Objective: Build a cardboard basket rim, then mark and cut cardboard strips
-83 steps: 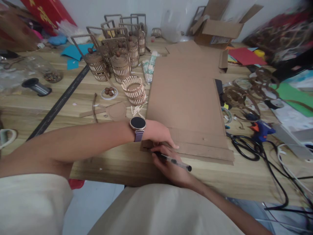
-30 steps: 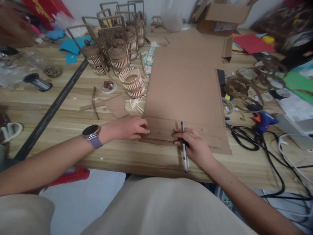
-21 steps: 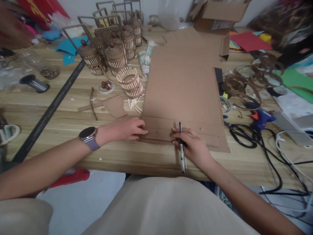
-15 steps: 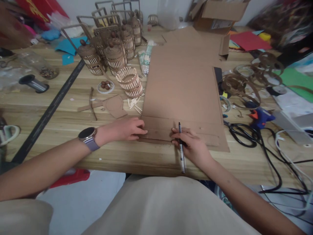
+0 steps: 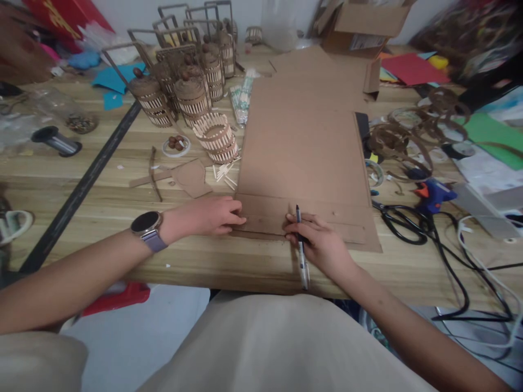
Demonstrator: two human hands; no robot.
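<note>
My left hand (image 5: 220,214), wearing a watch at the wrist, has its fingers curled over the left end of a cardboard strip (image 5: 265,222). The strip lies along the near edge of a large cardboard sheet (image 5: 304,147). In my right hand (image 5: 321,239) a pen (image 5: 301,250) is held between the fingers, dark end pointing away from me. The thumb and fingertips of that hand also touch the strip near its middle. Left of the sheet stand a small matchstick basket (image 5: 216,139), loose matchsticks (image 5: 224,171) and cut cardboard pieces (image 5: 190,177).
Several finished lidded baskets (image 5: 192,95) with tall handles stand at the back left. On the right lie black-handled scissors (image 5: 402,223), a blue glue gun (image 5: 435,195), coiled cardboard strips (image 5: 396,141) and cables (image 5: 453,272). A long black bar (image 5: 87,177) crosses the left side.
My right hand and the pen have shifted very slightly left along the strip. The left hand stays in place.
</note>
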